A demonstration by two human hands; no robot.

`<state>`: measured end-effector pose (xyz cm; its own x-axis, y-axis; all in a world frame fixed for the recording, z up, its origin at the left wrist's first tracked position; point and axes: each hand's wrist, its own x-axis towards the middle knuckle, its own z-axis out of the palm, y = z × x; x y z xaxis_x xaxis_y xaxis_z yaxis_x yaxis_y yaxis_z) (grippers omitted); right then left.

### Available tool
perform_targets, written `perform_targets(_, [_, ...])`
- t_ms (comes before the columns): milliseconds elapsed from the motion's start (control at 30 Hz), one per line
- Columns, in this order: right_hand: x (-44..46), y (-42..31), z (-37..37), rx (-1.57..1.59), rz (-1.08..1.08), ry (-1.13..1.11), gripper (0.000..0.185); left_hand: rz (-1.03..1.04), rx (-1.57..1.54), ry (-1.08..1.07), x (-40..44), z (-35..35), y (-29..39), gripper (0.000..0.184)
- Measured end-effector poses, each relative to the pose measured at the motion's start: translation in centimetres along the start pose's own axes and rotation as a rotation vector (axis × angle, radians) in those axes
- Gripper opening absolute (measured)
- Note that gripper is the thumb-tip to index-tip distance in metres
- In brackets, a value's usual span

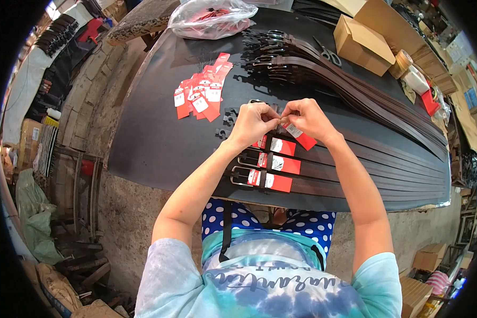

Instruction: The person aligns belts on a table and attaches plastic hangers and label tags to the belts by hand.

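Both hands meet over the dark table [143,143]. My left hand [254,124] is closed in a pinch, its fingertips against those of my right hand [305,119], also pinched. What lies between the fingertips is too small to make out. A red tag [301,137] with a white label hangs just below my right fingers. Nearer to me, dark belts [344,183] lie side by side with metal buckles [242,176] at the left and red tags [281,183] near the buckles. A loose pile of red tags [201,95] is to the left of my hands.
A thick bundle of belts [350,85] runs across the back right. Black scissors [327,53] lie beside it, near a cardboard box [363,45] and tape rolls [403,61]. At the back, a clear plastic bag [212,20] holds red items. Small black hooks [227,119] lie left of the belts.
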<state>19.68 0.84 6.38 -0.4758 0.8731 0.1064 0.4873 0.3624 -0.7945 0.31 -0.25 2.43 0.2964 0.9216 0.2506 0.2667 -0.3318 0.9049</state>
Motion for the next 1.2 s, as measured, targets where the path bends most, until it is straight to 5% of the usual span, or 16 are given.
perform_targets(367, [-2.0,-1.3,1.0,0.121,0.052,0.090,0.028,-0.357,-0.400,-0.106,0.0,-0.8,-0.1,0.014])
perform_targets(433, [-3.0,-1.2,1.8,-0.189,-0.148,0.264,0.034,-0.377,-0.541,-0.030,-0.2,-0.7,-0.1,0.013])
perform_targets(467, [-3.8,-1.3,1.9,-0.253,-0.065,0.256,0.031,-0.397,-0.544,-0.024,-0.3,-0.7,-0.1,0.014])
perform_targets(600, [-4.8,0.1,2.4,-0.208,-0.133,0.341,0.024,-0.415,-0.564,-0.032,-0.5,-0.7,0.2,0.015])
perform_targets(900, [-5.9,3.3,2.4,-0.098,-0.085,0.341,0.015,0.042,0.259,-0.002,-0.6,-2.5,-0.8,0.011])
perform_targets(1200, [-5.5,2.9,3.7,-0.097,-0.038,0.355,0.016,0.020,0.157,-0.039,-1.0,-3.3,-2.0,0.012])
